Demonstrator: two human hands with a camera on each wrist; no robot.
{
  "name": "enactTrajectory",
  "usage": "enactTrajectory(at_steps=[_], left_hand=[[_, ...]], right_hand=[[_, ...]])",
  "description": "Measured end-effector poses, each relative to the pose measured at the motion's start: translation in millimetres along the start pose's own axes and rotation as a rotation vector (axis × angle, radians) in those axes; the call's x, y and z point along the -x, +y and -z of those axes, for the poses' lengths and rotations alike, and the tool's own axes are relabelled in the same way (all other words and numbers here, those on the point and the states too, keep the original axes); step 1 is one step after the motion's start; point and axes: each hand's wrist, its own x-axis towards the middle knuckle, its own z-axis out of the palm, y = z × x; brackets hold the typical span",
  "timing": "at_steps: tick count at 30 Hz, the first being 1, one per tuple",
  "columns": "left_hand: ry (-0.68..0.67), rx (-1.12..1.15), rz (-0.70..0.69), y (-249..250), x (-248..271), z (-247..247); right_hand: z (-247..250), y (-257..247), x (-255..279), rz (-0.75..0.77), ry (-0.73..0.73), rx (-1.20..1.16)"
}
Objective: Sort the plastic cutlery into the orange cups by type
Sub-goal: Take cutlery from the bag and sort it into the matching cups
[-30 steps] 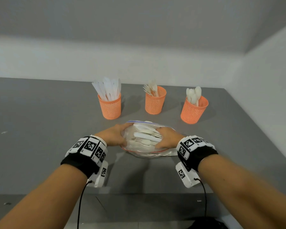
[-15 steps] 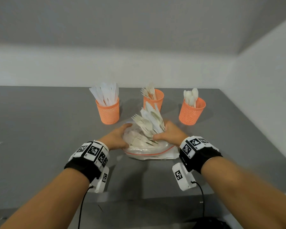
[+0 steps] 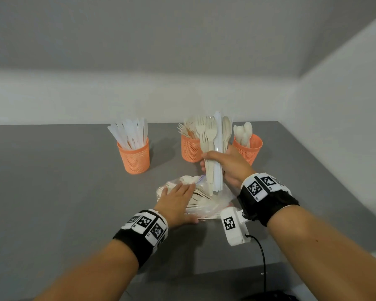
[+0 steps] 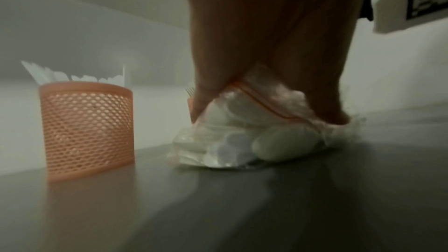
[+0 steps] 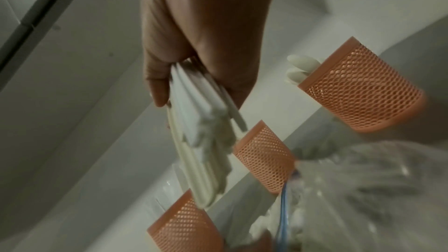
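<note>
My right hand grips a bundle of mixed white cutlery upright above a clear plastic bag, forks and spoon heads up. In the right wrist view the bundle juts from my curled fingers. My left hand lies flat on the bag, pressing it onto the grey table; the left wrist view shows the bag under it. Three orange mesh cups stand behind: the left cup holds knives, the middle cup forks, the right cup spoons.
White walls close the table's far edge and its right side. A black cable runs from my right wrist camera toward the near table edge. The left cup stands just left of the bag.
My right hand has pulled a bundle of cutlery out of the bag and lifted it upright. My left hand shifted from the bag's side onto its top.
</note>
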Motion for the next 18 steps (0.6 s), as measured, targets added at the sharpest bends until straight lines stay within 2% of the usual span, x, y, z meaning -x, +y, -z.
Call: enactTrajectory(at_steps=[3,7,8,11,12,13,14,18], left_hand=[[0.034,-0.033,0.007,-1,-9,1],[0.020,0.141,0.049,-8,-17,14],[0.096,0.249,0.038,-9,-17,20],[0.561,0.872,-0.047,-3,-11,41],[0.663,1.058,-0.067,4,-7,48],[0.688,1.182,-0.075,11,-2,55],[0.647,1.271,-0.075,19,0,59],[0.269,1.557,-0.087,34,3,63]], right_hand=[[3,-4,5,-0.069,-0.056,-0.071],[5,0,10,-0.185,-0.094,-0.141],[5,2,11,-0.210,-0.109,-0.171],[5,5,14,-0.243,-0.139,-0.226],[3,5,14,-0.239,-0.145,-0.235],[1,5,15,-0.227,-0.161,-0.242],[-2,5,16,-0.210,-0.189,-0.244],[-15,0,18,-0.164,-0.349,-0.110]])
